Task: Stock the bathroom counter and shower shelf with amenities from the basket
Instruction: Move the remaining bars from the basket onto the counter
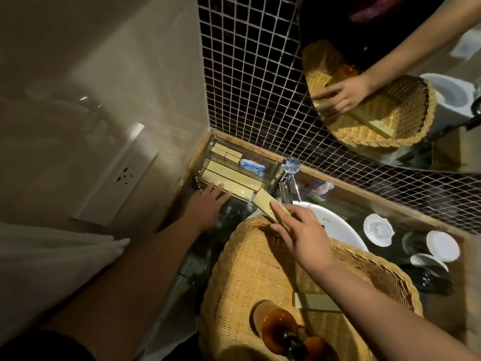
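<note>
A wicker basket (250,269) rests on the sink's front, holding a tan flat box (316,302) and amber pump bottles (279,332). My right hand (299,230) is over the basket's far rim, shut on a long tan amenity box (265,201) that points toward the counter's corner. A clear tray (269,165) sits in that corner with several tan boxes (231,178) and a blue-and-white packet (252,166) in it. My left hand (208,204) lies flat with fingers spread, its fingertips touching the tray's front edge and nearest box.
A chrome tap (286,178) stands between tray and white basin (335,225). Small bottles (321,190) lie behind the tap. White saucers and glasses (442,246) stand at the right. A wall socket (125,175) is at the left; a mirror (390,74) hangs over the black mosaic tiles.
</note>
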Action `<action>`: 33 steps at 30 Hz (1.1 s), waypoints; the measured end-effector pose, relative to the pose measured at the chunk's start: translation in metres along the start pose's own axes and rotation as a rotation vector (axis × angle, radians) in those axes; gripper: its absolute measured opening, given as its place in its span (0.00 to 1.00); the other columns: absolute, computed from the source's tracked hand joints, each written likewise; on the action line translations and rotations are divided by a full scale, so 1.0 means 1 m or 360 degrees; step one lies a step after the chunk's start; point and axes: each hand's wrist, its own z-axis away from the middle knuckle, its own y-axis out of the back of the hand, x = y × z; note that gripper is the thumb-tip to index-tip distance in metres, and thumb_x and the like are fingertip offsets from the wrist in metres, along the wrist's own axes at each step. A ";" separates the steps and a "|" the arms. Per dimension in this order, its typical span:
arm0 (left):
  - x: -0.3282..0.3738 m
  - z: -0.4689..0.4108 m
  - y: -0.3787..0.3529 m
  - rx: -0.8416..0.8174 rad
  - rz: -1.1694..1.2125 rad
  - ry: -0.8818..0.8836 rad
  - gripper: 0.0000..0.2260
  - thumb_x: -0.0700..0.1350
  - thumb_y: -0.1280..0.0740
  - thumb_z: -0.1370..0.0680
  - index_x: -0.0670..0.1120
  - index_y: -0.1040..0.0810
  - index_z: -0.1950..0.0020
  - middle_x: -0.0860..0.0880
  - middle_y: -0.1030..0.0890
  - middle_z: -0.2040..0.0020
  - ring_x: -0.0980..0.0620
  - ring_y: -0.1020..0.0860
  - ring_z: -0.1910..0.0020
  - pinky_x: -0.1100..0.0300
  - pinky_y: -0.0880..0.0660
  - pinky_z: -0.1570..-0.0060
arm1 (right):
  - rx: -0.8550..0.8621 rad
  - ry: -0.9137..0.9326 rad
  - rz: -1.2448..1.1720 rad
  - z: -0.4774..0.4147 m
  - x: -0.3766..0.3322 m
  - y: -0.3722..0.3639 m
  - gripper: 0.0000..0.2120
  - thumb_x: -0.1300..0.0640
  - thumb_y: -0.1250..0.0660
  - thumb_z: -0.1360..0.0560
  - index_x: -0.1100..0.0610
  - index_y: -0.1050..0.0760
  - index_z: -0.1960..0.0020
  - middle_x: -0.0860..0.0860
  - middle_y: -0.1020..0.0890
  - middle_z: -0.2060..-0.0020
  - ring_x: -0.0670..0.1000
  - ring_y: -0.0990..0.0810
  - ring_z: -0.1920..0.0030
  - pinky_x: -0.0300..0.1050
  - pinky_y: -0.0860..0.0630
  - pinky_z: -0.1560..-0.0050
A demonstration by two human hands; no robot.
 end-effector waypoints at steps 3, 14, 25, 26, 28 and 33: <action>-0.001 0.022 -0.016 -0.0037 0.0095 0.0072 0.37 0.50 0.31 0.23 0.56 0.47 0.19 0.47 0.52 0.17 0.44 0.49 0.20 0.43 0.42 0.25 | -0.0025 0.0138 -0.0028 -0.025 -0.018 0.000 0.19 0.43 0.37 0.18 0.43 0.27 0.28 0.50 0.22 0.38 0.52 0.25 0.39 0.51 0.22 0.43; -0.015 0.054 -0.046 -0.0094 0.0231 0.0261 0.25 0.53 0.42 0.18 0.60 0.43 0.20 0.52 0.46 0.18 0.46 0.42 0.22 0.45 0.36 0.30 | -0.0409 0.0100 0.0127 -0.157 -0.056 -0.069 0.23 0.52 0.29 0.25 0.40 0.27 0.32 0.49 0.22 0.43 0.53 0.23 0.43 0.48 0.24 0.49; -0.020 0.054 -0.055 0.0016 0.0337 0.0162 0.22 0.48 0.39 0.20 0.58 0.32 0.25 0.54 0.39 0.20 0.51 0.35 0.25 0.50 0.29 0.35 | -0.0547 0.0042 0.0269 -0.178 -0.058 -0.112 0.17 0.56 0.32 0.23 0.46 0.23 0.35 0.53 0.23 0.43 0.57 0.23 0.43 0.54 0.20 0.48; -0.021 0.054 -0.054 0.0032 0.0345 0.0159 0.23 0.47 0.38 0.20 0.59 0.32 0.25 0.54 0.39 0.20 0.51 0.35 0.25 0.50 0.29 0.35 | -0.0572 0.0019 0.0274 -0.179 -0.057 -0.113 0.17 0.57 0.32 0.23 0.48 0.23 0.35 0.53 0.23 0.41 0.56 0.23 0.42 0.54 0.20 0.47; -0.023 0.056 -0.052 0.0062 0.0357 0.0156 0.24 0.46 0.38 0.20 0.59 0.32 0.24 0.54 0.38 0.20 0.51 0.34 0.26 0.50 0.28 0.35 | -0.0599 -0.0027 0.0269 -0.179 -0.057 -0.113 0.18 0.57 0.31 0.23 0.49 0.23 0.34 0.52 0.23 0.39 0.55 0.24 0.40 0.53 0.20 0.45; -0.022 0.061 -0.048 0.0080 0.0314 0.0124 0.26 0.46 0.37 0.21 0.58 0.35 0.23 0.53 0.38 0.20 0.51 0.35 0.25 0.51 0.30 0.34 | -0.0687 0.0046 0.0166 -0.182 -0.058 -0.113 0.18 0.60 0.33 0.23 0.45 0.23 0.36 0.51 0.21 0.41 0.55 0.20 0.43 0.53 0.20 0.47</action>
